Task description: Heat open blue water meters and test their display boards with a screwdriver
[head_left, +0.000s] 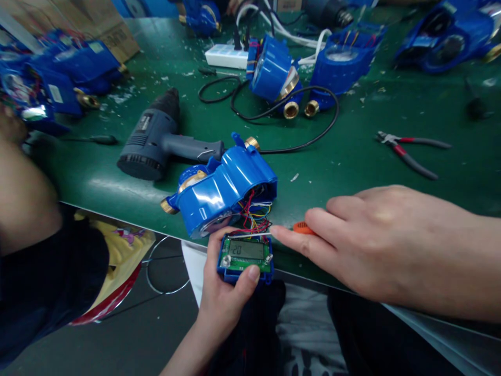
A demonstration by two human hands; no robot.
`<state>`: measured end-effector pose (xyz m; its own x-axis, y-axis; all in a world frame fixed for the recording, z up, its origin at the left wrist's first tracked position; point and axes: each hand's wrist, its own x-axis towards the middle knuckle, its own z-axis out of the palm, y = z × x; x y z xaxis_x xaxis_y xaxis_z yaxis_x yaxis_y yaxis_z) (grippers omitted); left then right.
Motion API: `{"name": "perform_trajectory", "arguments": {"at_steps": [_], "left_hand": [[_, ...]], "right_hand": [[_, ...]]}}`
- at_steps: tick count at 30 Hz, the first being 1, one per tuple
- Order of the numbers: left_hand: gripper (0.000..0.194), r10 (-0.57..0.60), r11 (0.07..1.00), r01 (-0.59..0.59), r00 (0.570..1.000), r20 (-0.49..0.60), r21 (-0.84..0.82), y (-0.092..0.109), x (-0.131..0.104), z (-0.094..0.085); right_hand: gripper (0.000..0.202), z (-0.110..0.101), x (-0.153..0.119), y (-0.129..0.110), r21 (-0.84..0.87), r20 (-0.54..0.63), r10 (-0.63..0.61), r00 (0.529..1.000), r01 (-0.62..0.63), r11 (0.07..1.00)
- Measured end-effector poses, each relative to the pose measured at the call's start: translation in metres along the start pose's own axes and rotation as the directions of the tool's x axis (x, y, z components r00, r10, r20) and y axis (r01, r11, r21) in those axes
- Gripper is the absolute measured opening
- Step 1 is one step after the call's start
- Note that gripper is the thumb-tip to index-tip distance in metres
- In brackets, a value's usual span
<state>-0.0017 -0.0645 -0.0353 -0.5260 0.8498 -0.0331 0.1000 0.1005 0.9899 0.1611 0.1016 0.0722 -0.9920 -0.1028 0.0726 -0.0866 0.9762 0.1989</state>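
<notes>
While my left hand [221, 303] pinches the small blue case [266, 278] at the lower middle of the frame, thumb on its near edge, the green board [242, 265] and its display [246, 249] face up. My right hand [371, 240], coming from the right, is closed on the orange handle [303, 228], and one fingertip is at the thin shaft [250, 235], which crosses the far side of the case. I judge that the present step is fine work at this side; if the tip presses on something, I cannot tell. Such a move calls for a steady case, light pressure and no pull on the coloured wires [256, 211]. These run to the blue meter body [219, 193], just beyond. Farther, on the green table [332, 172], lie the heat gun [152, 138], left of centre, the cutters [396, 144], at right, and the power strip [225, 56], at upper middle.
</notes>
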Motion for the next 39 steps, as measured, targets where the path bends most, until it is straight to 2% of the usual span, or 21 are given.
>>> {"name": "perform_trajectory", "arguments": {"at_steps": [2,4,6,8,9,11,13,14,17,19,21,23,25,26,27,30,32,34,35,37,39], "left_hand": [[0.044,0.0,1.0,0.0,1.0,0.006,-0.003,0.001,0.0,0.001],[0.043,0.003,1.0,-0.003,1.0,0.007,-0.002,0.002,0.001,0.001],[0.043,0.01,1.0,-0.01,1.0,0.0,0.008,0.002,0.002,0.0],[0.044,0.011,1.0,-0.011,1.0,-0.006,0.024,0.002,0.002,-0.001],[0.044,0.01,0.999,-0.01,1.0,-0.004,0.032,0.002,0.002,-0.002],[0.045,0.013,0.999,-0.013,1.0,0.003,0.043,0.001,0.002,-0.002],[0.045,0.012,0.999,-0.012,1.0,0.009,0.04,0.001,0.003,-0.002],[0.045,0.01,0.999,-0.01,1.0,0.008,0.035,0.001,0.003,-0.002],[0.045,0.003,1.0,-0.003,1.0,0.002,0.028,0.001,0.003,-0.001],[0.045,0.006,0.999,-0.006,1.0,0.001,0.032,0.002,0.003,0.0],[0.046,0.013,0.999,-0.013,1.0,-0.009,0.03,0.003,0.003,0.0],[0.045,0.019,0.999,-0.018,0.999,-0.027,0.031,0.004,0.003,0.001],[0.045,0.026,0.999,-0.025,0.999,-0.039,0.037,0.005,0.003,0.001],[0.044,0.027,0.999,-0.026,0.999,-0.038,0.039,0.005,0.003,0.002],[0.044,0.03,0.999,-0.029,0.999,-0.04,0.038,0.006,0.003,0.002],[0.044,0.03,0.999,-0.029,0.999,-0.021,0.031,0.006,0.004,0.001],[0.043,0.027,0.999,-0.027,1.0,-0.013,0.024,0.006,0.004,0.001],[0.044,0.02,1.0,-0.019,1.0,-0.02,0.016,0.005,0.004,0.002],[0.044,0.018,1.0,-0.017,0.999,-0.028,0.014,0.005,0.005,0.002],[0.045,0.008,1.0,-0.007,0.999,-0.039,0.014,0.004,0.005,0.002],[0.046,0.003,1.0,-0.003,0.999,-0.041,0.018,0.003,0.004,0.002]], "right_hand": [[0.033,0.0,0.003,0.002,0.042,0.042,0.023,0.999,-0.025,0.999],[0.045,-0.004,0.013,0.003,0.186,0.239,0.12,0.964,-0.167,0.968],[0.058,-0.012,0.025,0.003,0.287,0.493,0.19,0.849,-0.365,0.885],[0.061,-0.018,0.033,0.004,0.296,0.615,0.199,0.763,-0.457,0.839],[0.059,-0.019,0.034,0.004,0.283,0.603,0.206,0.771,-0.447,0.849],[0.051,-0.017,0.03,0.005,0.23,0.478,0.195,0.857,-0.336,0.913],[0.038,-0.01,0.02,0.006,0.135,0.257,0.126,0.958,-0.165,0.977],[0.032,-0.006,0.014,0.008,0.08,0.152,0.071,0.986,-0.084,0.993],[0.029,0.003,0.003,0.012,-0.017,-0.021,-0.05,0.999,0.05,0.999],[0.036,0.002,0.005,0.013,0.054,0.038,-0.005,0.999,0.003,0.999],[0.054,-0.003,0.014,0.013,0.203,0.227,0.107,0.968,-0.154,0.967],[0.056,-0.01,0.026,0.011,0.316,0.468,0.181,0.865,-0.356,0.879],[0.05,-0.015,0.034,0.01,0.338,0.607,0.184,0.773,-0.461,0.821],[0.048,-0.015,0.034,0.009,0.323,0.597,0.19,0.78,-0.45,0.833],[0.049,-0.015,0.032,0.009,0.294,0.535,0.195,0.822,-0.398,0.869],[0.043,-0.006,0.017,0.01,0.133,0.195,0.087,0.977,-0.114,0.985],[0.03,-0.001,0.006,0.011,0.02,0.015,-0.009,1.0,0.009,1.0],[0.028,0.001,0.003,0.012,-0.009,-0.027,-0.031,0.999,0.031,0.999],[0.03,0.0,0.005,0.012,0.026,0.013,0.001,1.0,-0.002,1.0],[0.045,-0.005,0.015,0.011,0.19,0.242,0.11,0.964,-0.158,0.969],[0.056,-0.011,0.028,0.01,0.322,0.528,0.175,0.831,-0.387,0.864]]}}
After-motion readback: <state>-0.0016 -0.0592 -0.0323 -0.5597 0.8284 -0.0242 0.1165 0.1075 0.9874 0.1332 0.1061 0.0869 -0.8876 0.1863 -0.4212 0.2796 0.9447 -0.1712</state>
